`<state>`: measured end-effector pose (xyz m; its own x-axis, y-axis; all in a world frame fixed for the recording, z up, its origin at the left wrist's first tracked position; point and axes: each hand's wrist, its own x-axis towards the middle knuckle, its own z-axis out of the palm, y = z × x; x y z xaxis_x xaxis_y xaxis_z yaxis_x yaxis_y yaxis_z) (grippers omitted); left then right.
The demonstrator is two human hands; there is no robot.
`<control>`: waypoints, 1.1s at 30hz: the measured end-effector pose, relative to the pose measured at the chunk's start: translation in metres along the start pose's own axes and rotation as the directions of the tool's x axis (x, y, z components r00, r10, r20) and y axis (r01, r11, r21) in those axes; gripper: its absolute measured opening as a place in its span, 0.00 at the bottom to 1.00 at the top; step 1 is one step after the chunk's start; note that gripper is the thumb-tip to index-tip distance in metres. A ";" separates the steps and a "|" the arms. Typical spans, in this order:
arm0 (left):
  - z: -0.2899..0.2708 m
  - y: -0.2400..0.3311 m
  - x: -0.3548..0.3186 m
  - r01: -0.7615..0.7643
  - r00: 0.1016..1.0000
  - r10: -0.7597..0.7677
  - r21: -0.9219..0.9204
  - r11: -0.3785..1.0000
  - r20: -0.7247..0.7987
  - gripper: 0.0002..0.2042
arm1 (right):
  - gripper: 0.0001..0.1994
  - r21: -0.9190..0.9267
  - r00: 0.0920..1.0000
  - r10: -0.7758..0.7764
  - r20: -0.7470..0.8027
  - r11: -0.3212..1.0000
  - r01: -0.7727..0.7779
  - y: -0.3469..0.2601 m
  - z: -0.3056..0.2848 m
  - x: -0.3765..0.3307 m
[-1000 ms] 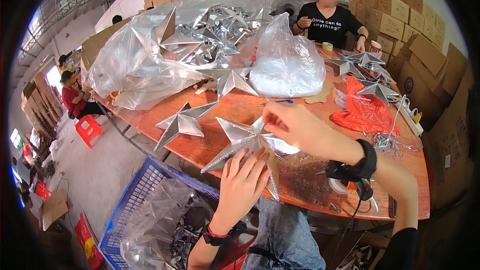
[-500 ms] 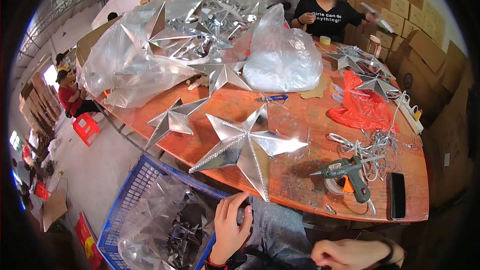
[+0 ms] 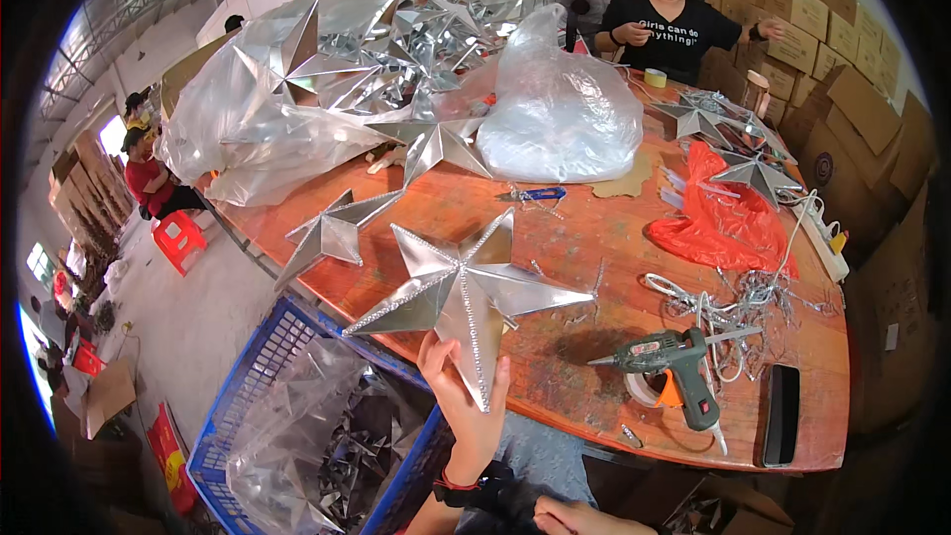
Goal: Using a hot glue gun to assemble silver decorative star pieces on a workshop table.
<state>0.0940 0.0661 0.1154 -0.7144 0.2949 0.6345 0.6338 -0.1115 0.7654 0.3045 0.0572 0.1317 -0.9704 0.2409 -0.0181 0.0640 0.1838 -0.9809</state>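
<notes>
My left hand (image 3: 464, 406) is closed around the lower point of a large silver five-pointed star (image 3: 464, 282), fingers on one side and thumb on the other. Beaded silver trim runs along several of the star's ridges. Low at the bottom edge, my right hand (image 3: 570, 517) is mostly cut off, its fingers hidden. A smaller silver star (image 3: 332, 228) lies left of the large one, and another silver star (image 3: 436, 151) rests behind it. To the right on the wooden table (image 3: 594, 416) lies a green glue gun (image 3: 674, 362) with an orange trigger.
A blue crate (image 3: 223, 401) holding bagged stars stands below the table's left edge. Large clear bags of stars (image 3: 297, 129) and a full plastic bag (image 3: 565, 119) cover the back. Right lie a red bag (image 3: 713, 228), tangled cords (image 3: 748, 302) and a phone (image 3: 782, 416). A co-worker (image 3: 674, 25) is opposite.
My left hand has moved up from below the table edge and taken hold of the star's lower point. The right hand has shifted left and lower. The co-worker's arm has moved.
</notes>
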 end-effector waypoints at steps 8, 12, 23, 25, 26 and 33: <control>-0.014 -0.020 0.021 0.005 0.987 -0.016 -0.067 0.998 -0.163 0.21 | 0.06 -0.008 0.998 -0.049 -0.037 0.999 0.048 0.030 0.010 -0.003; -0.031 -0.012 0.042 0.068 0.987 -0.082 -0.104 0.992 -0.140 0.16 | 0.09 0.016 0.994 -0.016 -0.106 1.000 0.017 0.031 0.006 -0.001; -0.052 -0.056 0.049 0.135 0.990 -0.110 -0.344 0.929 0.091 0.19 | 0.04 0.068 0.992 0.041 0.122 0.996 -0.050 0.008 -0.006 0.002; -0.053 -0.055 0.050 0.212 0.977 -0.176 -0.463 0.861 0.119 0.19 | 0.03 0.080 0.990 0.050 0.130 0.995 -0.061 -0.006 -0.012 0.001; -0.054 -0.053 0.051 0.248 0.969 -0.206 -0.519 0.818 0.137 0.19 | 0.02 0.140 0.989 0.024 0.145 0.989 -0.044 -0.013 -0.015 0.001; -0.082 -0.022 0.046 0.405 0.899 -0.369 -0.125 0.906 0.234 0.12 | 0.06 0.155 0.977 0.017 -0.215 0.988 0.017 -0.078 -0.065 -0.044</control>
<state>0.0233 0.0043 0.1362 -0.8070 0.5288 0.2629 0.2481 -0.1005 0.9635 0.3577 0.0940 0.2211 -0.8965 0.4429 0.0068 0.0109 0.0374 -0.9992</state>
